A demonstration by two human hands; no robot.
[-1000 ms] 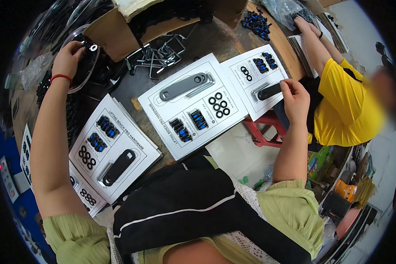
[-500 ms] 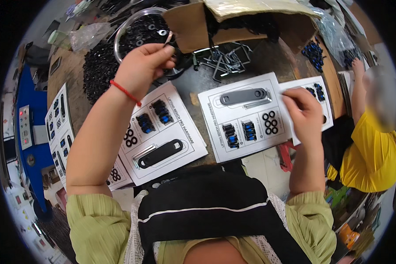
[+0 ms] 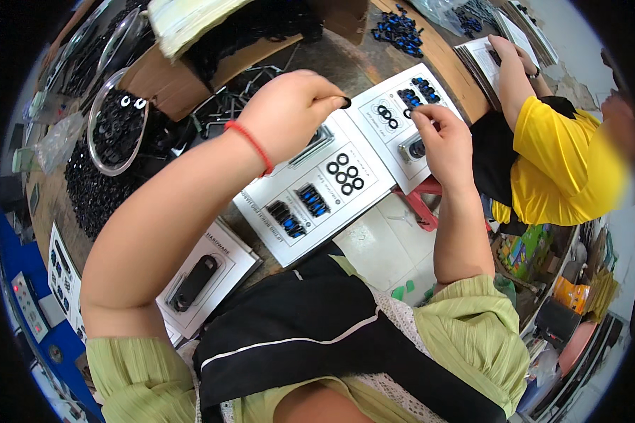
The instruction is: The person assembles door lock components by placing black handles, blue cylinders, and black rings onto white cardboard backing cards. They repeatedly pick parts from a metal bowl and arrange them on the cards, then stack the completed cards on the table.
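L hand (image 3: 289, 113) now over mid bench, off the ring dish (image 3: 116, 127), pinching a black ring (image 3: 346, 103) | R hand (image 3: 441, 141) fingers narrow on far white card (image 3: 402, 120) | ring fetched, reads as ready to seat in card

A worn wooden worktable (image 3: 441, 53) fills the upper view under even light. A cardboard box (image 3: 190, 74) stands on it beside a clear plastic bowl (image 3: 116, 120). Pale floor tiles (image 3: 384, 243) show below, with what may be a red stool (image 3: 420, 201).
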